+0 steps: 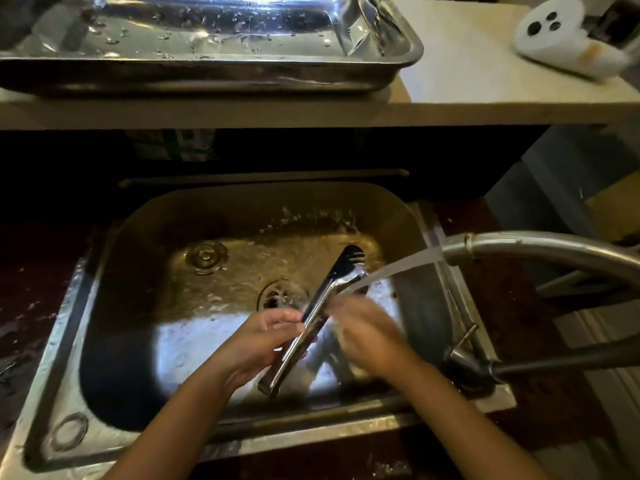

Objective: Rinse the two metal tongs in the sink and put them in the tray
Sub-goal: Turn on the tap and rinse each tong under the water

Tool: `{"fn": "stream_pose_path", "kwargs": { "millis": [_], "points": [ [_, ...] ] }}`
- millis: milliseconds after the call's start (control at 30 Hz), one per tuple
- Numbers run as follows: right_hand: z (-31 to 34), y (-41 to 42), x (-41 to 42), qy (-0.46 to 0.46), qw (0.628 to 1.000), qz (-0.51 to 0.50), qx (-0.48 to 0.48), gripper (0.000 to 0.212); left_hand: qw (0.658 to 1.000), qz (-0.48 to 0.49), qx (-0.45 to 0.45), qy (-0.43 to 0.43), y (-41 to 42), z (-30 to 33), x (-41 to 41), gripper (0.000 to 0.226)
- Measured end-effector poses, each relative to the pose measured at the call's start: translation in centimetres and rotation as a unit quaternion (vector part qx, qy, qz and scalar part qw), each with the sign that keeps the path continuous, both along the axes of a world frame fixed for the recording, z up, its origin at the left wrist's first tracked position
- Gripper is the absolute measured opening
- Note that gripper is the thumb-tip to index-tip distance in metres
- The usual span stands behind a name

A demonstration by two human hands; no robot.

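Observation:
One pair of metal tongs point(332, 282) is held over the steel sink point(114, 258), its toothed tips pointing up and right under the running water. My left hand point(266, 337) grips the tongs at the handle end. My right hand point(367, 327) is blurred and lies against the tongs' right side in the stream; whether it grips them is unclear. Something shiny and metallic point(360, 36) lies at the right end of the wet metal tray point(412, 53) on the shelf above; I cannot tell whether it is the second pair of tongs.
The tap spout point(519, 251) arches in from the right, pouring water point(408, 261) leftward. Its lever point(464, 341) stands on the sink's right rim. A drain point(280, 296) and a round plug point(206, 256) sit on the sink floor. A white device point(568, 39) rests on the shelf's right end.

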State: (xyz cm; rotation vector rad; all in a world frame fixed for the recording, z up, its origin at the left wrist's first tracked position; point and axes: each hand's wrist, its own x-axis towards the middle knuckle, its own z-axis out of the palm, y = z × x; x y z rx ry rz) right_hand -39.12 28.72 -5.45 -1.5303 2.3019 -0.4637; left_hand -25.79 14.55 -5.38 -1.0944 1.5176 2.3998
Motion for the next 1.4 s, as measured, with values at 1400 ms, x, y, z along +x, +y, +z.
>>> {"fn": "stream_pose_path", "kwargs": {
  "millis": [1400],
  "points": [
    [0.0, 1.3, 1.3, -0.267, 0.852, -0.41, -0.185, 0.024, 0.997, -0.012, 0.075, 0.015, 2.0, 0.7, 2.1, 0.02]
  ]
}}
